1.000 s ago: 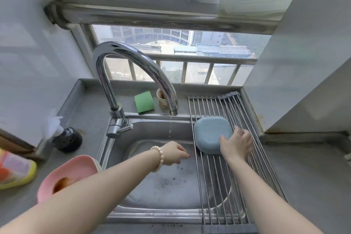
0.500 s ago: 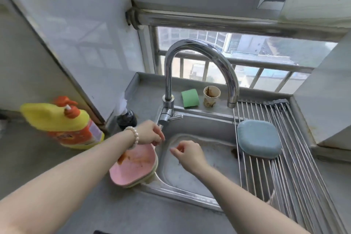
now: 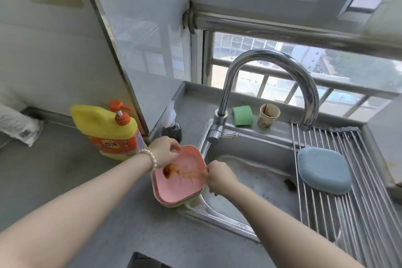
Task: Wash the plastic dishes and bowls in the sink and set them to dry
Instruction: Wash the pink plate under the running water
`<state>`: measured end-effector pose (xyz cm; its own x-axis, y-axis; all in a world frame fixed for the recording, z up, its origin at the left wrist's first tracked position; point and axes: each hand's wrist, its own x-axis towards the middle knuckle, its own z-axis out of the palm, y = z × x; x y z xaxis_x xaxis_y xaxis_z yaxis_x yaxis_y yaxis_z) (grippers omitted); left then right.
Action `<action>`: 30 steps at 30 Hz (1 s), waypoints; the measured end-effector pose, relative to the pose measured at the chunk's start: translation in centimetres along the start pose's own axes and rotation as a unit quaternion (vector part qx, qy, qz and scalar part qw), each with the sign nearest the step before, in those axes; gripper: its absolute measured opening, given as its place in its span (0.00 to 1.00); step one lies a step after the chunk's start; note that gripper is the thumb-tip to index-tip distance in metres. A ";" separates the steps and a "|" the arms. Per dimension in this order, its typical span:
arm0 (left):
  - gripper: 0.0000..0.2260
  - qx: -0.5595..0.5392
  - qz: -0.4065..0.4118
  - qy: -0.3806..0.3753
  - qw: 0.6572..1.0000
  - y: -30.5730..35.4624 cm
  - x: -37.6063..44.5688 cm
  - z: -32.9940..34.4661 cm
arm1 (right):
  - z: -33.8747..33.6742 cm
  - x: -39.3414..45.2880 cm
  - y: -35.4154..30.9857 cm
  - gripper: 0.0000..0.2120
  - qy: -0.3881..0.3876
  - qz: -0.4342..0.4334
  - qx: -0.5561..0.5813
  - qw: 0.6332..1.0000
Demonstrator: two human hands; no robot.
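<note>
A pink plastic dish (image 3: 182,183) smeared with reddish sauce tops a small stack at the sink's left rim; a pale green dish edge (image 3: 188,204) shows beneath it. My left hand (image 3: 164,151) grips the pink dish's far left rim. At its right rim, my right hand (image 3: 217,177) pinches the edge. A blue dish (image 3: 323,169) lies upside down on the metal drying rack (image 3: 352,213) across the right side of the sink (image 3: 254,178).
A curved chrome faucet (image 3: 267,67) arches over the basin. A green sponge (image 3: 242,115) and a stained paper cup (image 3: 268,115) sit on the back ledge. A yellow detergent bottle (image 3: 108,130) and a dark dispenser (image 3: 171,130) stand on the left counter.
My right hand left the blue dish on the rack and crossed to the pink dish. My left hand moved from the basin to the dish's far rim. The view swung left.
</note>
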<state>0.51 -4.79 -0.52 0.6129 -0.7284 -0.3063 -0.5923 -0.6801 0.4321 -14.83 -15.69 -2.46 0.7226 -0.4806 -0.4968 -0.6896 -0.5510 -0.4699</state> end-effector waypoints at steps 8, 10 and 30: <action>0.12 -0.166 0.026 -0.091 0.982 2.3 -0.3 1.0 | -6.7 -2.7 5.1 0.21 0.086 -0.060 0.074 0.992; 0.13 -0.276 -0.009 -0.152 0.949 4.0 -0.7 1.5 | -7.4 -3.0 6.3 0.23 0.150 -0.036 0.094 0.984; 0.06 -0.316 0.059 -0.029 0.947 11.8 -0.1 9.0 | -4.7 -8.2 10.0 0.55 0.092 -0.081 -0.317 0.941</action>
<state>-11.21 -13.48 -3.00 0.5210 -0.8120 -0.2631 -0.2128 -0.4221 0.8812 -27.43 -20.50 0.32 0.8518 -0.4340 -0.2935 -0.4456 -0.8948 0.0299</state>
